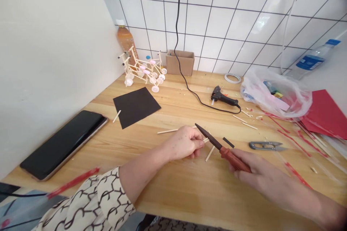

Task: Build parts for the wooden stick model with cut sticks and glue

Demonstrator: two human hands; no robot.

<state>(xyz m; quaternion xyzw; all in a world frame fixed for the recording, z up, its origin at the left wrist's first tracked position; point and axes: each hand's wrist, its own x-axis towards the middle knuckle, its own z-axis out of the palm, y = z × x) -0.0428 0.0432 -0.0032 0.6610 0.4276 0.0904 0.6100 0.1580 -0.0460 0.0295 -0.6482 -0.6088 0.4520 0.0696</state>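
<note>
My left hand is closed in a pinch on a short wooden stick, whose end pokes out past the fingertips. In my right hand is a file, gripped by its red-brown handle, with the dark blade pointing up and left. The blade lies across the stick's end; whether the two touch I cannot tell. Beneath the file another short wooden stick rests on the table, and a small black strip lies just beyond the handle. A longer stick lies partly behind my left hand.
Stick models with pale wheels stand at the back left by a bottle. Black card and a phone lie left. A corded glue gun, snips, a plastic bag and red sheets are right.
</note>
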